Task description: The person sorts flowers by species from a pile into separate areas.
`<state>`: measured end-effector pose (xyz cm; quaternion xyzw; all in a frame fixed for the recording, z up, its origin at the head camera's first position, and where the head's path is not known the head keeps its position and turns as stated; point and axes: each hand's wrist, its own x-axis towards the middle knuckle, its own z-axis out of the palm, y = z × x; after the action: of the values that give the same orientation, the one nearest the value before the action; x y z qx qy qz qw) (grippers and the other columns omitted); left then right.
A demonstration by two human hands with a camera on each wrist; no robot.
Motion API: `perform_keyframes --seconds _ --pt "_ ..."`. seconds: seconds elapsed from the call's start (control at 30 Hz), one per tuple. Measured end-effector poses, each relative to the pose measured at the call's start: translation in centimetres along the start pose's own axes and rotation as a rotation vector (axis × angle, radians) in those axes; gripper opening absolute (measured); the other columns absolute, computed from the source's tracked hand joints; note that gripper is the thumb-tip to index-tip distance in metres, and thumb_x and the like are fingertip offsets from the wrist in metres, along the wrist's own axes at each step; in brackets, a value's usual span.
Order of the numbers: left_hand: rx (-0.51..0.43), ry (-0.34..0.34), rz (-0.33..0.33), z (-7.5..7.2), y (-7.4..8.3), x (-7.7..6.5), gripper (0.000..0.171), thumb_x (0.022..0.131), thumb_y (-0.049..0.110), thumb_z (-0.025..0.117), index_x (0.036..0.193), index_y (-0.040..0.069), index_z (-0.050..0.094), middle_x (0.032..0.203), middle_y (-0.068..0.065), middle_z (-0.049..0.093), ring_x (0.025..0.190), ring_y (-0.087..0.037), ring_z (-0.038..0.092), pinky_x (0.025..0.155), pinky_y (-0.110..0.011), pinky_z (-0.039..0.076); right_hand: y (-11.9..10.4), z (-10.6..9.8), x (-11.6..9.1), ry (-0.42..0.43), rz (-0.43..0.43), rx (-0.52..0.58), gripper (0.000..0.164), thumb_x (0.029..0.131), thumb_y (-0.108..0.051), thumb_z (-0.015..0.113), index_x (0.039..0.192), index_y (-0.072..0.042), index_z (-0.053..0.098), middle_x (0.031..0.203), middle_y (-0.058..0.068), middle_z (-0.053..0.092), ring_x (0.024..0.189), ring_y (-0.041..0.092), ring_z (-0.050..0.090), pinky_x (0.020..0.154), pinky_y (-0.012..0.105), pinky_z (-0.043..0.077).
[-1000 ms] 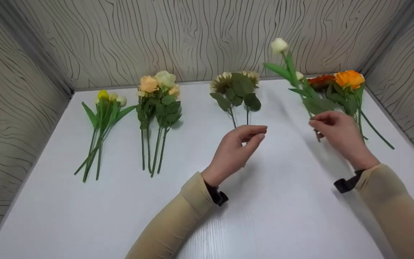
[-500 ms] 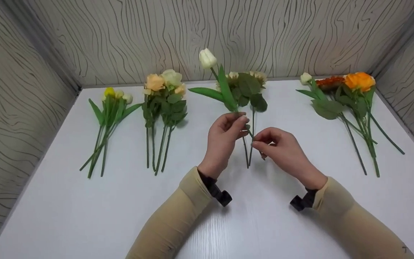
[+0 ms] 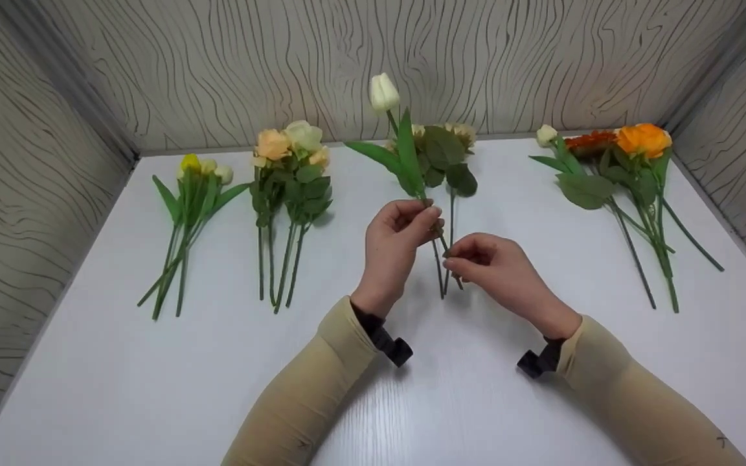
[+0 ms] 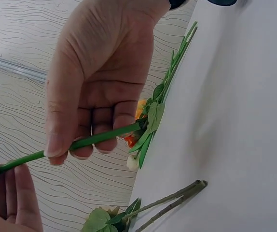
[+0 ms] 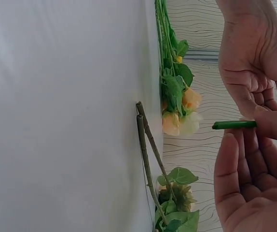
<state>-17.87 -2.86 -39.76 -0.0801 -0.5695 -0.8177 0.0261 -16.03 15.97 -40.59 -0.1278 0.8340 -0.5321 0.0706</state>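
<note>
A white tulip with long green leaves is held up over the table, its bloom pointing away from me. My left hand pinches its stem just below the leaves. Lower down, my right hand pinches the same stem between thumb and fingertips. In the right wrist view the cut end of the green stem pokes out past the right fingers. Behind the tulip, partly hidden by it and the left hand, lie cream flowers with dark leaves and thin stems.
On the white table, yellow and white tulips lie at far left. Peach and pale green roses lie beside them. An orange flower, a rust-red one and another white tulip lie at right. A patterned wall stands behind.
The right hand has carried the white tulip from the right-hand bunch to the middle. The left hand has taken hold of its stem. Over the last half second both hands have barely moved.
</note>
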Motion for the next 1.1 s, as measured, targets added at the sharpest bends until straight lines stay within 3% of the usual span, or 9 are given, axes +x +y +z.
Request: perform_keyframes --seconds 0.2,0.57,0.73,0.83,0.93,1.1 --pt "0.0 0.035 0.035 -0.3 0.5 0.3 0.025 0.097 0.014 0.073 0.115 -0.003 0.065 0.105 -0.015 0.07 0.096 -0.027 0.071 0.088 -0.04 0.059 0.2 0.3 0.0 -0.079 -0.002 0.02 0.022 0.095 -0.025 0.077 0.107 -0.007 0.074 0.095 0.01 0.073 0.083 0.024 0.069 0.078 0.042 0.06" --pt "0.01 0.045 0.041 -0.3 0.5 0.4 0.021 0.097 0.012 0.073 0.116 0.003 0.07 0.108 -0.014 0.07 0.098 -0.027 0.07 0.09 -0.039 0.058 0.0 0.7 -0.1 -0.048 0.022 0.053 0.022 0.094 -0.021 0.078 0.107 -0.003 0.074 0.092 0.011 0.073 0.082 0.024 0.069 0.077 0.036 0.06" --pt "0.045 0.044 0.046 -0.9 0.9 0.4 0.021 0.097 0.012 0.072 0.116 0.002 0.071 0.106 -0.013 0.07 0.096 -0.027 0.07 0.089 -0.039 0.059 -0.1 0.9 -0.1 -0.067 0.014 0.066 0.027 0.094 -0.024 0.078 0.109 -0.002 0.073 0.092 0.011 0.073 0.082 0.025 0.069 0.079 0.04 0.06" --pt "0.082 0.046 0.058 -2.1 1.7 0.7 0.023 0.098 0.011 0.071 0.117 0.0 0.07 0.106 -0.014 0.07 0.096 -0.027 0.07 0.088 -0.039 0.059 0.0 0.8 0.0 -0.077 0.002 0.059 0.026 0.096 -0.026 0.075 0.11 -0.004 0.074 0.096 0.012 0.073 0.085 0.025 0.069 0.081 0.042 0.059" --pt "0.138 0.061 0.063 -4.1 3.4 1.4 0.024 0.098 0.01 0.071 0.119 -0.002 0.069 0.107 -0.016 0.07 0.097 -0.028 0.069 0.089 -0.039 0.058 0.3 0.6 0.0 -0.077 0.0 0.062 0.025 0.098 -0.024 0.073 0.112 -0.004 0.074 0.101 0.014 0.073 0.088 0.026 0.069 0.082 0.041 0.059" --pt "0.34 0.155 0.049 -9.8 7.5 2.5 0.025 0.097 0.017 0.073 0.119 0.005 0.072 0.112 -0.014 0.069 0.1 -0.025 0.067 0.089 -0.036 0.057 0.6 0.2 0.2 -0.069 0.014 0.061 0.024 0.1 -0.022 0.069 0.114 -0.002 0.073 0.102 0.014 0.072 0.091 0.027 0.069 0.082 0.035 0.059"
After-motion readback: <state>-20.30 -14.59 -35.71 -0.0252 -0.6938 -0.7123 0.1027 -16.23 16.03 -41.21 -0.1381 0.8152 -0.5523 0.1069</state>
